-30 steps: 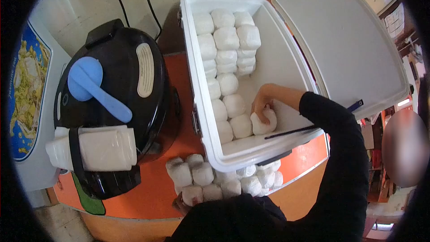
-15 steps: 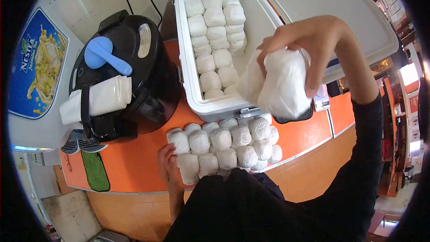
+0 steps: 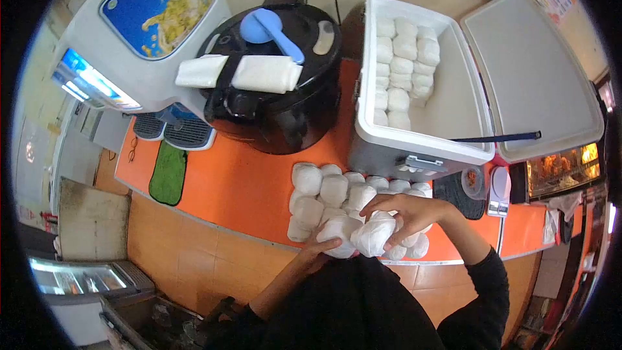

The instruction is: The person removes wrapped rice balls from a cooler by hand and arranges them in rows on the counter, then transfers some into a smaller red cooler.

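Observation:
Several white wrapped bundles [image 3: 334, 189] lie grouped on the orange counter [image 3: 240, 188] in front of the white cooler [image 3: 414, 149]. My right hand [image 3: 405, 214] grips one white bundle [image 3: 374, 234] at the near edge of the group. My left hand [image 3: 317, 246] cups another bundle [image 3: 339, 229] right beside it, and the two bundles touch. The cooler stands open, its lid [image 3: 531, 74] laid back to the right, with more white bundles [image 3: 403, 65] stacked along its left side and bare room on its right side.
A black cooker [image 3: 278, 104] stands left of the cooler, with a blue scoop [image 3: 265, 29] and folded white bags [image 3: 265, 72] on its lid. A drink dispenser [image 3: 149, 32] is at far left, a green cloth [image 3: 167, 172] lies near the counter's edge, and a small scale [image 3: 499, 191] sits at right.
My right hand has come down from in front of the cooler with a white bundle to the group on the counter. My left hand moved from the group's left side onto a near bundle.

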